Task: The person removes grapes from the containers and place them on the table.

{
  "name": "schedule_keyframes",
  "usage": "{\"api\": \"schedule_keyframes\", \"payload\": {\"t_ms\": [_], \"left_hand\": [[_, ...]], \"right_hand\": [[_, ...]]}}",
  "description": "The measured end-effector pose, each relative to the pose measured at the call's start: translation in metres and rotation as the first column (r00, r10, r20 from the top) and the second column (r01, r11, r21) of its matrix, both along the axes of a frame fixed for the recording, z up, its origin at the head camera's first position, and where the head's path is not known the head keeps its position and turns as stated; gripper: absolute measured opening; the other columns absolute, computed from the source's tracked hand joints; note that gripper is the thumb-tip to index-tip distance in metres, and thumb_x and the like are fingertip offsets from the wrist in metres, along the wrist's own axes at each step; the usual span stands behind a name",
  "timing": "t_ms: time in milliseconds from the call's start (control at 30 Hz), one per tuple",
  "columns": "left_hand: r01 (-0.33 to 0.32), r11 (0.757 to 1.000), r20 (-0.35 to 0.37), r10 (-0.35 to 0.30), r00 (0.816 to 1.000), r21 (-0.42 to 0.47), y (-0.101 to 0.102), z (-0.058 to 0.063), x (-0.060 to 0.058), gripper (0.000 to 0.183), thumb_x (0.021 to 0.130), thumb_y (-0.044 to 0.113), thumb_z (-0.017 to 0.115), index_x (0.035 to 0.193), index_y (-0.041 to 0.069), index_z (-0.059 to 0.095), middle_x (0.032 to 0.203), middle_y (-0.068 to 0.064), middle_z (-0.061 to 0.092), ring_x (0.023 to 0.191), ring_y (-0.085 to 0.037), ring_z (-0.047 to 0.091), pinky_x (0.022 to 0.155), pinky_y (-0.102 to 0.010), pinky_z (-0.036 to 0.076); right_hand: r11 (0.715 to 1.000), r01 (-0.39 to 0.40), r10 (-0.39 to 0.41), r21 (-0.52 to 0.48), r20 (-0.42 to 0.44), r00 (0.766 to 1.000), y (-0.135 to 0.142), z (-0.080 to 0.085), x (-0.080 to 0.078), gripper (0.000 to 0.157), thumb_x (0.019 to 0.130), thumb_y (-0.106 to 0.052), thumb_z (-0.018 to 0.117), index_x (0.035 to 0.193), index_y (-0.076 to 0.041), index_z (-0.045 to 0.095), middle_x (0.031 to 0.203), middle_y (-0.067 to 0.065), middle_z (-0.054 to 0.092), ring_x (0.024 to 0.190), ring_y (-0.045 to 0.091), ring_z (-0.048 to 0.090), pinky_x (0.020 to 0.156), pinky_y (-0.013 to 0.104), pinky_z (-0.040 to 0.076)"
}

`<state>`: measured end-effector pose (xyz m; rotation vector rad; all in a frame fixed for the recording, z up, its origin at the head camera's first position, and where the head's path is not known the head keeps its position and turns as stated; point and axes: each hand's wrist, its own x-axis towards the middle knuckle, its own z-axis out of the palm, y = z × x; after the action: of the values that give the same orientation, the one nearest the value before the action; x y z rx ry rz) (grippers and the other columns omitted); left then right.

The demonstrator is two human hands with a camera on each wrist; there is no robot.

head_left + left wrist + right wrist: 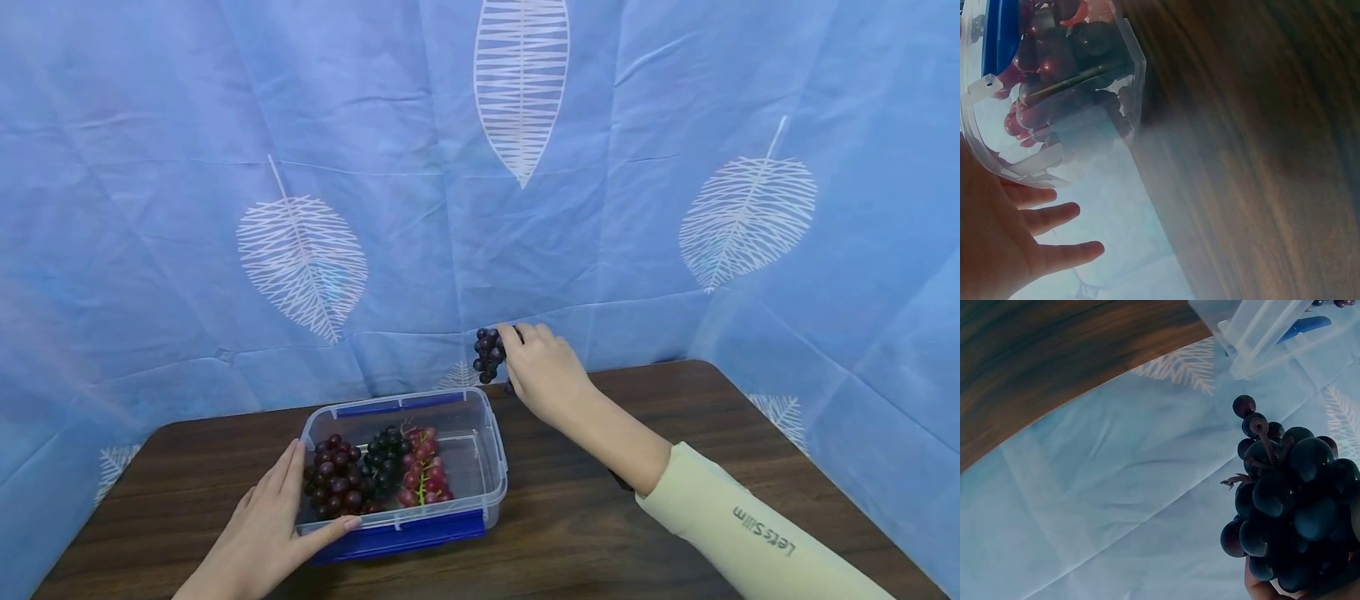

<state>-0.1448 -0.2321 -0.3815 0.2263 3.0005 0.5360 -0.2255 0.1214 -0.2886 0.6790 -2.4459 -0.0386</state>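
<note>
A bunch of dark purple grapes [490, 357] hangs from my right hand [546, 371], lifted near the back edge of the table, just right of the container. In the right wrist view that grape bunch [1297, 494] fills the lower right, its brown stem showing. My left hand [273, 521] rests at the left front corner of a clear plastic container [491, 433], thumb along the front rim and straight fingers on the left side. Inside the container lie dark red grapes [335, 479], blackish-green grapes [385, 458] and pinkish-red grapes [423, 471] on a green stem.
The container has blue clips [420, 535] along its front and back sides. It stands on a dark wooden table [585, 517]. A blue curtain [420, 250] with white leaf prints hangs close behind the table's back edge and at both sides.
</note>
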Motion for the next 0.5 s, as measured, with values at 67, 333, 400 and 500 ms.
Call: {"api": "schedule_keyframes", "payload": {"t_ms": [67,333,400,500], "left_hand": [[0.006,1.000,0.000,-0.006,1.000,0.009,-0.001,0.000,0.000,0.124,0.086,0.079,0.052,0.157,-0.009,0.002,0.161,-0.037,0.008,0.141,-0.060,0.020,0.101,-0.078,0.027],[0.004,1.000,0.015,-0.004,1.000,-0.004,-0.002,0.000,-0.003,0.123,0.087,0.077,0.054,0.156,-0.011,0.002,0.160,-0.037,0.006,0.141,-0.061,0.019,0.100,-0.078,0.029],[0.004,1.000,0.014,-0.004,1.000,-0.015,-0.001,-0.001,-0.004,0.123,0.087,0.076,0.054,0.156,-0.011,0.002,0.160,-0.038,0.006,0.141,-0.061,0.020,0.100,-0.078,0.029],[-0.003,1.000,0.011,0.003,1.000,-0.031,0.000,-0.001,-0.003,0.123,0.087,0.077,0.053,0.156,-0.011,0.002,0.161,-0.037,0.005,0.141,-0.061,0.021,0.099,-0.078,0.030]], "right_hand": [[1.000,0.008,-0.008,0.001,-0.002,1.000,0.003,-0.002,-0.001,0.043,0.092,-0.012,0.072,0.130,0.003,0.059,0.112,0.021,0.069,0.096,0.036,0.068,0.070,0.042,0.059],[0.999,0.041,-0.041,-0.013,0.017,0.999,0.017,-0.010,-0.004,0.040,0.093,-0.010,0.071,0.128,0.005,0.060,0.112,0.023,0.069,0.093,0.037,0.068,0.070,0.043,0.059],[0.999,0.047,-0.046,-0.019,0.021,0.999,0.020,-0.013,-0.005,0.039,0.093,-0.010,0.071,0.127,0.006,0.060,0.111,0.024,0.069,0.092,0.038,0.068,0.070,0.042,0.060],[0.998,0.054,-0.053,-0.020,0.022,0.998,0.023,-0.018,-0.007,0.039,0.092,-0.009,0.072,0.126,0.007,0.061,0.111,0.025,0.069,0.092,0.038,0.068,0.068,0.041,0.060]]}}
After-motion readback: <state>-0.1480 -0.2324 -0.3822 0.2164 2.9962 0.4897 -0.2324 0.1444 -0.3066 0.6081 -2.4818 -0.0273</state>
